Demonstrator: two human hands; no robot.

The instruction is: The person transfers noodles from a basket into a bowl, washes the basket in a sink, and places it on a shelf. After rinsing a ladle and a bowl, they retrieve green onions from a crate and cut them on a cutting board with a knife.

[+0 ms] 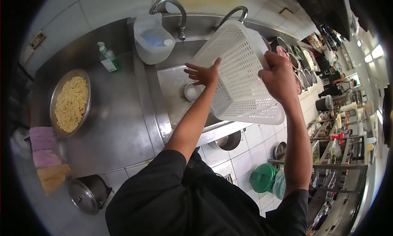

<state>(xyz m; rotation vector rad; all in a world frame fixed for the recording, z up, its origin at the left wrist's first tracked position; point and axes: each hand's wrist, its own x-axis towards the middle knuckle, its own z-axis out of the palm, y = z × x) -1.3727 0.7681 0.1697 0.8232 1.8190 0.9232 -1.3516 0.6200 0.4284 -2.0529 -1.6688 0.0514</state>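
Observation:
A white perforated plastic basket (241, 68) is tilted on its side above the metal sink (168, 86). My right hand (280, 74) is closed round the basket's rim at its right side. My left hand (206, 74) has its fingers spread, and its thumb overlaps the basket's left wall in this view. Beneath that hand, a small round bowl (191, 92) lies in the sink, partly hidden by my wrist. A cloudy plastic jug (152, 43) stands at the sink's back left, below a curved faucet (182, 21).
On the steel counter (110, 109) at left are a metal bowl of noodles (73, 105), a green soap bottle (108, 58) and folded cloths (44, 142). Pots (229, 142) and a green-lidded bucket (263, 177) stand on the tiled floor. Metal containers (292, 60) line the right.

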